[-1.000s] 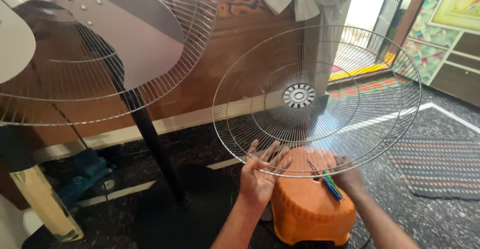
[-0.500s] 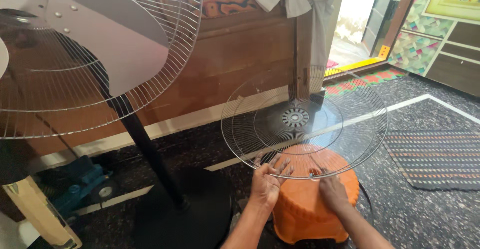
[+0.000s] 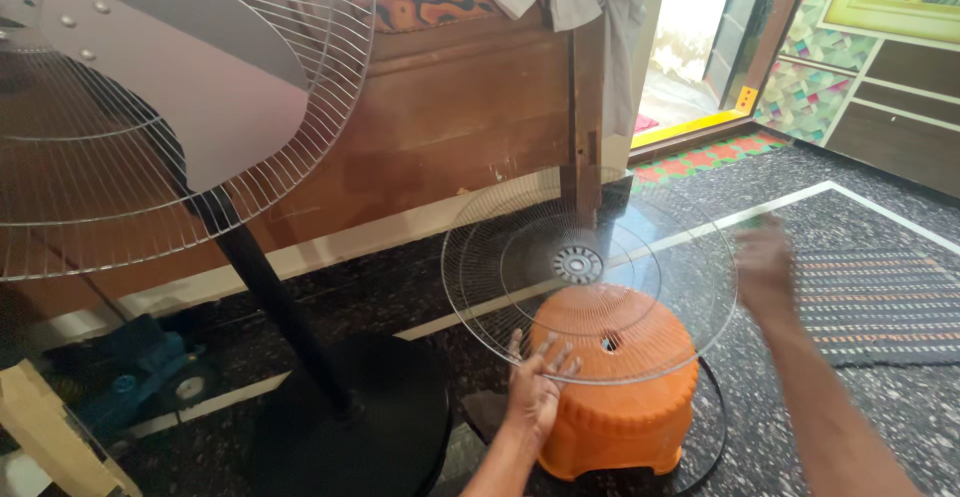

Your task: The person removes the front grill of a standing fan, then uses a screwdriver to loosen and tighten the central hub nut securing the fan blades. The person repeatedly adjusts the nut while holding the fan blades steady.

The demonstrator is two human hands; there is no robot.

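Fingers spread, your left hand [image 3: 537,385] props the wire fan guard [image 3: 590,272] by its near rim, flat over the orange stool [image 3: 620,397]. Right hand [image 3: 765,262] is off it, blurred, grip can't tell. Next: get both hands on the guard.

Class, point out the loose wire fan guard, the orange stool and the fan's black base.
wire fan guard [image 3: 578,264]: head view, on its centre hub.
orange stool [image 3: 625,417]: head view, on its side wall.
black base [image 3: 390,407]: head view, on its top surface.
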